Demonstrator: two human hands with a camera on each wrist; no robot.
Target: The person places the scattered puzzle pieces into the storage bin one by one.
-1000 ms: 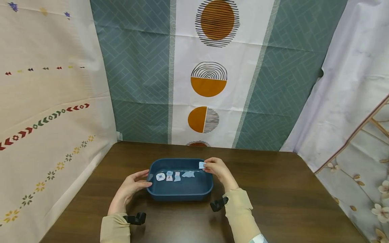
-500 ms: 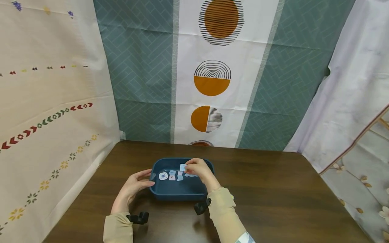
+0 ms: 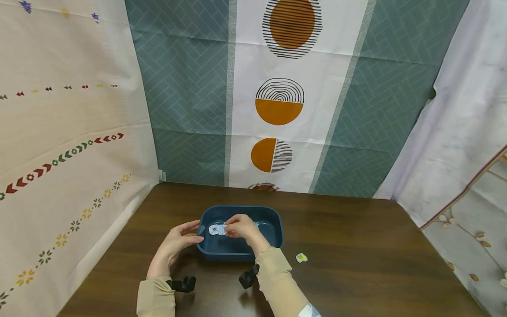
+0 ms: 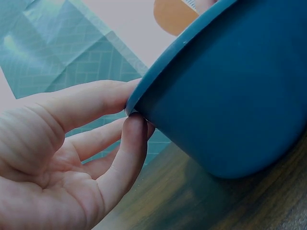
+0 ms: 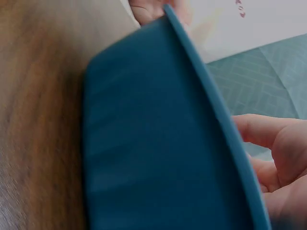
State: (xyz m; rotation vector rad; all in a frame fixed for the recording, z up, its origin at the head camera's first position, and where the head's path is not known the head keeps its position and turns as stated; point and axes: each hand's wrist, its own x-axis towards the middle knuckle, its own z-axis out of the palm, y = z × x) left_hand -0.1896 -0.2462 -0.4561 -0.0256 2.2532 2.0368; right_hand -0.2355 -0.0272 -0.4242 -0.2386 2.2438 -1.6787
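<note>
My left hand [image 3: 177,244] grips the left end of a dark blue plastic tub [image 3: 240,256]; in the left wrist view its fingers and thumb pinch the tub's rim [image 4: 180,47]. Over the inside of the tub, my right hand [image 3: 244,230] pinches a small light-blue and white paper cutout [image 3: 222,230] between thumb and fingers. Just left of it lies a white cutout with a blue compass star [image 3: 213,229]. The bit of another cutout [image 3: 256,224] shows past the right hand, which hides the others. In the right wrist view the tub wall [image 5: 153,129] covers the fingertips.
A yellow-green cutout [image 3: 301,257] lies on the brown wooden table [image 3: 348,246], right of the tub and close to the right forearm. Patterned cloths [image 3: 186,110] hang behind the table and along both sides. Each wrist wears a black camera strap [image 3: 183,284].
My right hand has moved left from the tub's right rim to the cutouts by the compass star, carrying its cutout. The yellow-green cutout has come into view. My left hand keeps its grip.
</note>
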